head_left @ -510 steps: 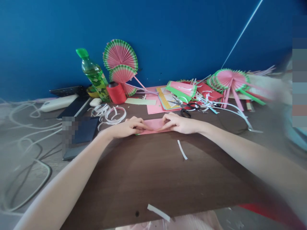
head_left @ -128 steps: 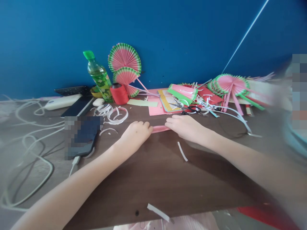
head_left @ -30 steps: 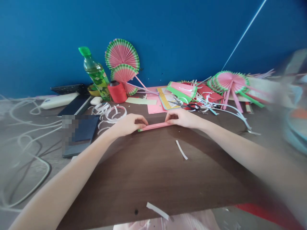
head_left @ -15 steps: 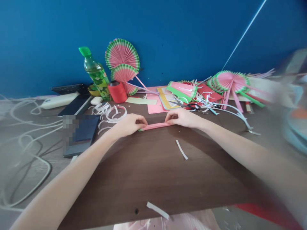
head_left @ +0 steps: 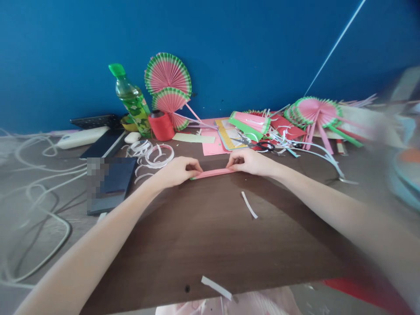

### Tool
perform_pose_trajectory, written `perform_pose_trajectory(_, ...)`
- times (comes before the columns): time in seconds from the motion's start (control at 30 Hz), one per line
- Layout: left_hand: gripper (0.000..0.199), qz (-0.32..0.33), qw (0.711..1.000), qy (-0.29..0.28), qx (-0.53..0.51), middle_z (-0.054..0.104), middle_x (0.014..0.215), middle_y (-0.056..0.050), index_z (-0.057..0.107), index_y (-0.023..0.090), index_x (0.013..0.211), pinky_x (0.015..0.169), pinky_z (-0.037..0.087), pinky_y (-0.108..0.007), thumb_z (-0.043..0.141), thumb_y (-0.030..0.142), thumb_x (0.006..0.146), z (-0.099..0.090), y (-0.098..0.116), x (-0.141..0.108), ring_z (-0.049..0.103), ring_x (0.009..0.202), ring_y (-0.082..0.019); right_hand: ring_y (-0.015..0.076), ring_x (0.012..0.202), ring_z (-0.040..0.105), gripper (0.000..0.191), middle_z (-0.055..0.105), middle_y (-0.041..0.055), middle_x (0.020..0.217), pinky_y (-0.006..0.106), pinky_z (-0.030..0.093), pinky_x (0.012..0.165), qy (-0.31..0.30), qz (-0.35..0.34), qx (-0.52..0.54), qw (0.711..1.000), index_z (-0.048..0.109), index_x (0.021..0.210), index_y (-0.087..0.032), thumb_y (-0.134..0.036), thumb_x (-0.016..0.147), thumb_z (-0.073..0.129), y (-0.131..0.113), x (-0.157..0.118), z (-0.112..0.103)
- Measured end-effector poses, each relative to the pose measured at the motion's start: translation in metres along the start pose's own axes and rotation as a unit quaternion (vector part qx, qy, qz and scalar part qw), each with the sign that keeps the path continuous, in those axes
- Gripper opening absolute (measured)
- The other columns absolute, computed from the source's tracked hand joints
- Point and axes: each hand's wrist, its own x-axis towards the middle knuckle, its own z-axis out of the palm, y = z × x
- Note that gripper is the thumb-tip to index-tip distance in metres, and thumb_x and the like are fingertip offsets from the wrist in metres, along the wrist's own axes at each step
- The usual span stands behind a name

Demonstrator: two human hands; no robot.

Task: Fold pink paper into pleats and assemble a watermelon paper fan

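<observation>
A narrow strip of pleated pink paper (head_left: pixel 215 173) with a green end lies across the brown table between my two hands. My left hand (head_left: pixel 182 171) pinches its left, green-tipped end. At the other end, the thumb and fingers of my right hand (head_left: pixel 244 162) are closed on the paper. Just behind my right hand are scissors (head_left: pixel 265 145) with black handles, among paper scraps. Curled white strips (head_left: pixel 159 156) lie beside my left hand. A short white strip (head_left: pixel 249 204) rests on the table nearer to me.
A green-capped bottle (head_left: pixel 131 103), a red thread spool (head_left: pixel 161 126) and finished pink-green paper fans (head_left: pixel 168 76) stand against the blue wall. More fans (head_left: pixel 315 113) lie at right. A dark tablet-like device (head_left: pixel 113 186) and white cables (head_left: pixel 49 210) are at left. Another strip (head_left: pixel 216 287) sits at the front edge.
Both hands keep their hold on the pleated paper at almost the same spot. The whole view has shifted very slightly; otherwise nothing visibly differs.
</observation>
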Motion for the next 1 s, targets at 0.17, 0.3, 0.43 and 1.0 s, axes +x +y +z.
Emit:
perform_pose_trajectory(0.17,0.015,0.005,1.0,0.004,0.002,0.065,0.07,0.002,0.063,0.018,0.076,0.065,0.042,-0.025,0.054,0.03,0.074,0.001,-0.001,0.0,0.056,0.066,-0.012,0.012,0.063,0.057,0.01,0.065,0.0031,0.071,0.025,0.043,0.059,-0.006,-0.002,0.001,1.0,0.063,0.072,-0.014,-0.023,0.07,0.06,0.0,-0.001,0.0)
perform_pose_trajectory(0.3,0.015,0.008,1.0,0.003,0.0,0.065,0.07,0.002,0.062,0.018,0.076,0.065,0.041,-0.025,0.053,0.03,0.075,0.002,-0.003,0.0,0.056,0.065,-0.012,0.0115,0.062,0.056,0.009,0.065,0.0027,0.07,0.024,0.042,0.058,-0.005,0.002,0.0,1.0,0.063,0.071,-0.014,-0.022,0.07,0.06,-0.002,-0.001,0.0)
perform_pose_trajectory(0.43,0.015,0.013,1.0,0.001,-0.001,0.063,0.069,0.002,0.061,0.018,0.076,0.064,0.042,-0.025,0.053,0.03,0.075,0.004,-0.005,0.0,0.055,0.063,-0.012,0.0109,0.061,0.055,0.008,0.064,0.0019,0.069,0.024,0.042,0.058,-0.005,0.003,-0.007,1.0,0.063,0.072,-0.014,-0.021,0.07,0.059,-0.003,-0.001,0.0)
perform_pose_trajectory(1.0,0.018,0.065,0.997,-0.01,0.036,0.056,0.079,0.0,0.06,0.019,0.091,0.076,0.041,-0.028,0.049,0.022,0.077,0.005,-0.006,0.0,0.052,0.081,-0.015,0.0107,0.058,0.053,0.006,0.061,-0.0002,0.063,0.023,0.04,0.055,0.015,0.036,-0.072,0.997,0.062,0.07,-0.016,-0.021,0.068,0.061,-0.011,0.0,-0.002)
